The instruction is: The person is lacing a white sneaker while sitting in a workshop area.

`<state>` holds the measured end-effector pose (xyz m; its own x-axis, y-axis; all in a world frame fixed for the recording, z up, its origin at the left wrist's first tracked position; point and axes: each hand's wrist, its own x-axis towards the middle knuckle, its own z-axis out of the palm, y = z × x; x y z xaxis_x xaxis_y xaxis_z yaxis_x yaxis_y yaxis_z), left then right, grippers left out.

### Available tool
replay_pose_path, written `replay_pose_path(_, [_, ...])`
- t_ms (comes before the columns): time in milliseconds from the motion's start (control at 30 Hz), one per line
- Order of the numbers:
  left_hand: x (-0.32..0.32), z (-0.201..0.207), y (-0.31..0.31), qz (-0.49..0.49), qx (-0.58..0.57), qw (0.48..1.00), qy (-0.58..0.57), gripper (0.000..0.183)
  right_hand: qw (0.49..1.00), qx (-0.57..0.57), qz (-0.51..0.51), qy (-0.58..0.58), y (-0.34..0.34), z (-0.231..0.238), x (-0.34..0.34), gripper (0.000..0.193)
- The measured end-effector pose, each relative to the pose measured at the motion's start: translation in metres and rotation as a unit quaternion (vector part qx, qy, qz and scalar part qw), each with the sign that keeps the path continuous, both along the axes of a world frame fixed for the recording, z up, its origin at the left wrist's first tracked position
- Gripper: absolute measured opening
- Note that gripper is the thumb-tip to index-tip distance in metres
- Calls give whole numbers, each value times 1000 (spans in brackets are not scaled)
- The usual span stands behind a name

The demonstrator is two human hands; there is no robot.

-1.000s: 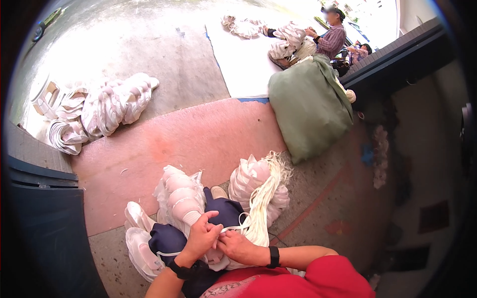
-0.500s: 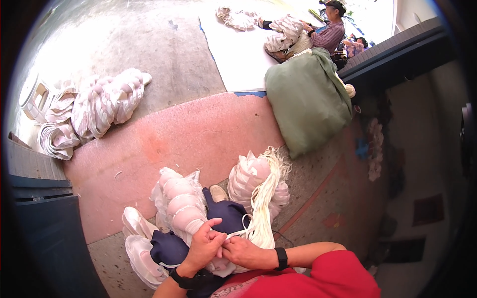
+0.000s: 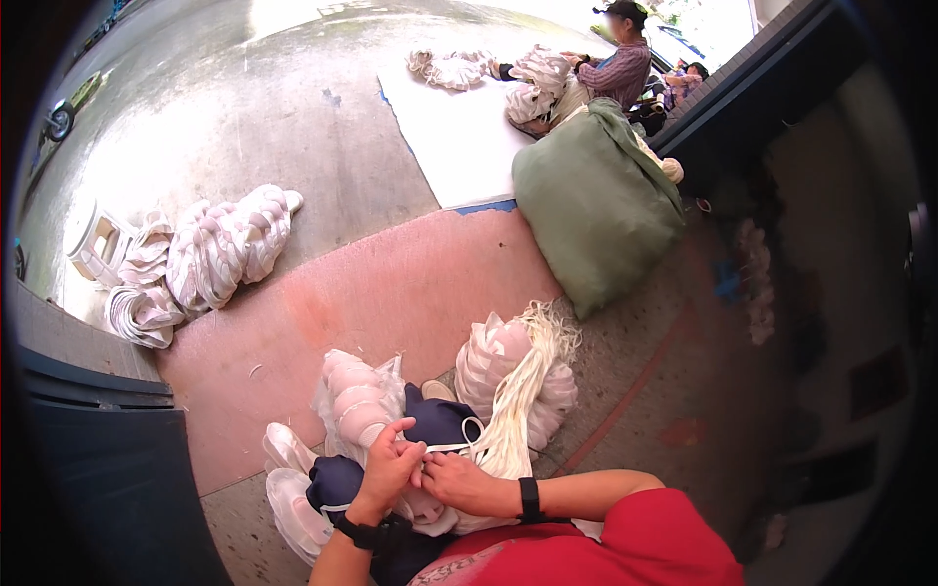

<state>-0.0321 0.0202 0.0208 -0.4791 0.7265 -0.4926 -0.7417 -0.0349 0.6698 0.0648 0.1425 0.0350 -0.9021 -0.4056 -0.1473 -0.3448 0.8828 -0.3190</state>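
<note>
Above my lap, my left hand (image 3: 387, 471) and my right hand (image 3: 471, 484) meet with fingers pinched together. A white shoelace (image 3: 447, 447) runs from between them and loops up to the right. The left index finger points up, while the other fingers are closed. Just below the hands lies a pale pink shoe upper (image 3: 422, 506), partly covered by them. A nested stack of pink shoe uppers (image 3: 354, 386) leans beyond my left hand. Right of the hands, a thick bundle of cream laces (image 3: 518, 405) drapes over another stack of uppers (image 3: 489, 354). The pinched fingertips hide the lace's end.
White uppers (image 3: 295, 503) lie left of my legs. A stuffed green sack (image 3: 598, 210) stands ahead on the right. Piled uppers (image 3: 230, 244) and a white stool (image 3: 98, 244) are at far left. Another person (image 3: 618, 73) sits beyond the sack. A dark blue panel (image 3: 107, 479) stands near left.
The whole view has tilted, so the surroundings sit lower and more of the far ground shows. My hands stay together at the lace, with only slight finger movement.
</note>
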Motion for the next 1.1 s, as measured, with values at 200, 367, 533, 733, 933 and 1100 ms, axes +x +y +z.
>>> replay_pose_path(200, [7, 7, 4, 38, -22, 999, 19, 42, 996, 40, -8, 85, -1, 0, 4, 18])
replay_pose_path(367, [10, 6, 2, 51, -46, 996, 49, 42, 990, 27, 3, 142, 4, 6, 9, 15])
replay_pose_path(533, [11, 12, 7, 36, -110, 988, 104, 45, 974, -29, 70, 215, 13, -3, 9, 14])
replay_pose_path(733, [18, 41, 9, 15, -203, 967, 152, 43, 970, -125, 78, 195, 22, 8, 20, 14])
replay_pose_path(933, [22, 40, 12, -6, -203, 971, 128, 44, 917, -322, 50, 229, 21, 67, 44, 18])
replay_pose_path(1100, [30, 33, 30, -55, -229, 951, 202, 45, 862, -368, -67, 342, 43, 119, 46, 22])
